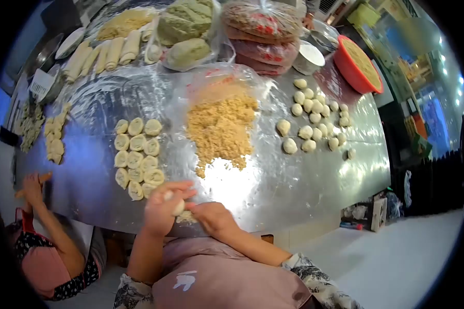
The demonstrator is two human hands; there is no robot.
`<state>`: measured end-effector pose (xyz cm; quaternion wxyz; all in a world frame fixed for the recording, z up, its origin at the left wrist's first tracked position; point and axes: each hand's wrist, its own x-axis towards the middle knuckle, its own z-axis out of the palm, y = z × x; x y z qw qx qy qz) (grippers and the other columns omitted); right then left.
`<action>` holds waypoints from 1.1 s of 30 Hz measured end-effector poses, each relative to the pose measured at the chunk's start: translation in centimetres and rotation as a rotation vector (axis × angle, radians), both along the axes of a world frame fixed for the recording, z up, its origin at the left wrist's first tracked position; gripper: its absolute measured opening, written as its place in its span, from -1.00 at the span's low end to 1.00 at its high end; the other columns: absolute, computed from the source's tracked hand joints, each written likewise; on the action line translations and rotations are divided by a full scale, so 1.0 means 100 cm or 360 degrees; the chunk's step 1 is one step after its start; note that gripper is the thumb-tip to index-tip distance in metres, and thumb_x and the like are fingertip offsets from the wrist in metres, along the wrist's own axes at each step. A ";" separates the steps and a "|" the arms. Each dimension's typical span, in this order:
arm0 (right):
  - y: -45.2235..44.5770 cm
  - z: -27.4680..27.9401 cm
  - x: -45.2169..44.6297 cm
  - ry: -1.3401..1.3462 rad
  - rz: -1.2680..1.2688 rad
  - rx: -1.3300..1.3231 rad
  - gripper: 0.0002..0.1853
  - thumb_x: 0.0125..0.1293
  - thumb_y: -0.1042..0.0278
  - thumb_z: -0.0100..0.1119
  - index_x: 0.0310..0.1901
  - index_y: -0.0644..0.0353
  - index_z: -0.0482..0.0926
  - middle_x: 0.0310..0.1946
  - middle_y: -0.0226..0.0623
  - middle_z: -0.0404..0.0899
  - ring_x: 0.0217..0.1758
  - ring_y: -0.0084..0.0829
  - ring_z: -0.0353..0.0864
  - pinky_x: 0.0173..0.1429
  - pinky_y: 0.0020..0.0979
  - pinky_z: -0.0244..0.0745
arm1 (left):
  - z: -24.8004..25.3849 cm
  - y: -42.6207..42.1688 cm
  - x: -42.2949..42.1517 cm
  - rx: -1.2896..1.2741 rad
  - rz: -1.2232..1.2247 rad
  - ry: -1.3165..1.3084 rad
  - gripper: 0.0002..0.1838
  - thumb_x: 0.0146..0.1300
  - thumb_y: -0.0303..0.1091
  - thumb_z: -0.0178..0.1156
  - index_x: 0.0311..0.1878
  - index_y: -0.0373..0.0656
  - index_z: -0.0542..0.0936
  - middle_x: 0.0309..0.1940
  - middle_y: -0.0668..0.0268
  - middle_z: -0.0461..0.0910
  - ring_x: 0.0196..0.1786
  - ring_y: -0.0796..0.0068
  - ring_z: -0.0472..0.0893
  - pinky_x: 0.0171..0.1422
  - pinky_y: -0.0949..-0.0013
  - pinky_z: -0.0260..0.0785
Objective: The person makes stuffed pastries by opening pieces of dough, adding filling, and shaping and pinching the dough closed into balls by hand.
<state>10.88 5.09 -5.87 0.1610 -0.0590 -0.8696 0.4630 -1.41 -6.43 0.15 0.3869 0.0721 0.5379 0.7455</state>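
Pale dough sits gripped in the left hand, likely to stay round; right hand alongside, grip unclear.

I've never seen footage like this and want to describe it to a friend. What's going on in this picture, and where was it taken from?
There is no robot here. A camera on a person's head looks forward and down at their bare hands, giving one wide, rounded view. The left hand holds a pale ball; the right hand is close beside it. On the shiny table lie rows of flattened rounds, a crumbly tan heap and scattered small balls. At the far side sits a red bowl. Another person's hand shows at the left.
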 end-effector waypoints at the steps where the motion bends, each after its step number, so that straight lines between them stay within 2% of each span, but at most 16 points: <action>1: 0.000 -0.015 -0.002 0.0163 0.0169 0.0101 -0.73 0.20 0.44 0.18 -0.04 0.17 0.56 -0.16 -0.18 0.56 -0.11 -0.17 0.56 -0.07 -0.26 0.47 | -0.011 -0.008 -0.004 0.0113 0.0075 -0.0147 -0.68 0.43 -0.16 -0.05 -0.14 -0.26 0.49 -0.05 0.11 0.52 -0.13 0.31 0.60 -0.18 0.30 0.56; 2: 0.001 -0.026 -0.003 0.0331 0.0340 0.0205 -0.72 0.19 0.45 0.18 -0.03 0.17 0.55 -0.13 -0.19 0.55 -0.08 -0.17 0.55 -0.04 -0.25 0.46 | -0.017 -0.011 -0.007 0.0226 0.0151 -0.0290 -0.65 0.44 -0.12 -0.06 -0.15 -0.27 0.48 -0.05 0.09 0.51 -0.13 0.27 0.60 -0.18 0.27 0.57; 3: 0.001 -0.028 -0.004 0.0348 0.0351 0.0213 -0.69 0.15 0.48 0.17 -0.03 0.18 0.56 -0.06 -0.24 0.54 -0.03 -0.17 0.54 0.01 -0.23 0.45 | -0.015 -0.006 -0.005 0.0323 0.0266 -0.0377 -0.52 0.43 0.03 -0.13 -0.37 -0.21 0.47 -0.30 0.19 0.52 -0.30 0.26 0.58 -0.33 0.29 0.52; 6: 0.000 -0.023 -0.003 0.0227 0.0390 0.0245 -0.67 0.19 0.42 0.19 0.02 0.21 0.53 -0.03 -0.16 0.53 0.02 -0.15 0.52 0.06 -0.24 0.44 | -0.023 -0.008 -0.008 0.0663 0.0079 -0.0467 -0.43 0.42 0.13 -0.20 -0.60 -0.10 0.33 -0.55 0.30 0.37 -0.46 0.33 0.50 -0.46 0.31 0.40; 9: 0.007 0.014 -0.001 0.0016 0.0270 -0.0033 -0.64 0.22 0.35 0.20 0.05 0.24 0.49 0.03 -0.06 0.49 0.08 -0.13 0.48 0.14 -0.25 0.39 | 0.001 0.004 -0.006 0.0410 0.0245 -0.0499 -0.39 0.43 0.19 -0.32 -0.69 0.02 0.16 -0.66 0.45 0.19 -0.54 0.48 0.37 -0.54 0.42 0.22; 12: 0.019 0.030 0.000 -0.0146 -0.0199 -0.0504 -0.55 0.24 0.30 0.20 0.13 0.27 0.41 0.03 0.01 0.46 0.10 -0.11 0.46 0.20 -0.26 0.36 | -0.011 0.007 -0.018 0.0709 0.0214 -0.0678 -0.39 0.44 0.18 -0.31 -0.69 0.02 0.18 -0.66 0.43 0.18 -0.45 0.45 0.45 -0.42 0.40 0.33; 15: 0.023 0.058 -0.025 0.0046 -0.0023 -0.0313 -0.46 0.24 0.30 0.19 0.20 0.29 0.29 -0.03 -0.06 0.46 0.01 -0.21 0.51 0.11 -0.31 0.42 | -0.010 0.035 -0.011 0.0574 0.0604 -0.0602 -0.37 0.41 0.24 -0.31 -0.66 -0.02 0.22 -0.60 0.34 0.30 -0.16 0.28 0.51 -0.06 0.25 0.32; 16: 0.018 0.058 -0.030 0.0046 -0.0098 -0.0410 -0.48 0.25 0.29 0.19 0.19 0.30 0.29 -0.05 -0.08 0.47 -0.03 -0.26 0.52 0.06 -0.34 0.43 | -0.006 0.039 -0.006 0.0482 0.0553 -0.0711 -0.35 0.39 0.28 -0.31 -0.58 -0.06 0.38 -0.43 0.23 0.48 0.09 0.26 0.45 0.19 0.23 0.20; 18: 0.009 0.057 -0.039 0.0033 -0.0266 -0.0582 -0.51 0.27 0.29 0.17 0.16 0.31 0.31 -0.10 -0.12 0.50 -0.11 -0.36 0.55 -0.02 -0.41 0.46 | 0.032 0.052 0.004 0.0488 0.0589 -0.0897 -0.31 0.39 0.28 -0.33 -0.41 -0.13 0.53 -0.17 0.10 0.57 0.17 0.28 0.41 0.23 0.22 0.20; 21: 0.016 0.053 -0.036 -0.0231 -0.0200 -0.1146 -0.64 0.38 0.24 0.03 0.08 0.30 0.35 -0.26 -0.28 0.52 -0.27 -0.54 0.50 -0.18 -0.51 0.44 | 0.052 0.055 0.005 0.0642 0.0734 -0.0964 -0.32 0.40 0.25 -0.33 -0.35 -0.23 0.47 -0.14 0.06 0.58 -0.05 0.14 0.54 0.16 0.10 0.34; 23: 0.018 0.051 -0.034 -0.0323 -0.0076 -0.1213 -0.65 0.41 0.20 -0.01 0.07 0.29 0.35 -0.25 -0.27 0.53 -0.28 -0.52 0.51 -0.18 -0.50 0.44 | 0.009 0.047 0.007 0.0380 0.0341 -0.0249 -0.36 0.45 0.17 -0.36 -0.38 -0.22 0.47 -0.24 0.09 0.57 -0.04 0.12 0.54 0.18 0.11 0.33; 25: 0.011 0.047 -0.031 -0.0313 -0.0053 -0.1265 -0.65 0.42 0.18 -0.03 0.06 0.28 0.35 -0.26 -0.25 0.54 -0.28 -0.48 0.53 -0.18 -0.48 0.44 | -0.016 0.041 0.007 0.0496 0.0204 -0.0026 -0.38 0.49 0.06 -0.40 -0.43 -0.23 0.45 -0.40 0.15 0.52 0.00 0.11 0.54 0.22 0.12 0.31; 28: 0.013 0.059 -0.031 -0.0212 -0.0120 -0.0634 -0.64 0.41 0.16 -0.02 0.06 0.27 0.35 -0.27 -0.20 0.56 -0.27 -0.42 0.56 -0.17 -0.44 0.45 | -0.019 0.045 0.005 0.0523 0.0245 0.0131 -0.39 0.49 0.06 -0.38 -0.36 -0.21 0.52 -0.31 0.14 0.59 -0.01 0.20 0.58 0.12 0.22 0.37; 29: 0.012 0.058 -0.032 -0.0213 -0.0171 -0.0662 -0.64 0.41 0.16 -0.01 0.06 0.27 0.36 -0.27 -0.18 0.57 -0.27 -0.40 0.57 -0.17 -0.41 0.46 | -0.012 0.047 0.010 0.0387 0.0269 0.0211 -0.37 0.47 0.11 -0.35 -0.28 -0.23 0.55 -0.23 0.13 0.60 0.07 0.18 0.55 0.17 0.21 0.34; 32: 0.011 0.057 -0.032 -0.0281 -0.0234 -0.0772 -0.64 0.39 0.16 0.01 0.05 0.27 0.36 -0.26 -0.12 0.58 -0.26 -0.33 0.60 -0.16 -0.34 0.47 | 0.025 0.061 0.013 0.0773 0.0662 -0.0645 -0.35 0.44 0.16 -0.31 -0.17 -0.26 0.57 -0.14 0.11 0.59 0.14 0.18 0.51 0.22 0.17 0.30; 33: 0.015 0.060 -0.032 -0.0342 -0.0180 -0.0828 -0.63 0.38 0.15 0.01 0.04 0.27 0.36 -0.26 -0.10 0.58 -0.26 -0.29 0.61 -0.16 -0.32 0.48 | 0.022 0.061 0.012 0.0757 0.0636 -0.0504 -0.30 0.36 0.27 -0.25 -0.11 -0.28 0.52 -0.14 0.06 0.56 0.04 0.14 0.52 0.34 0.06 0.21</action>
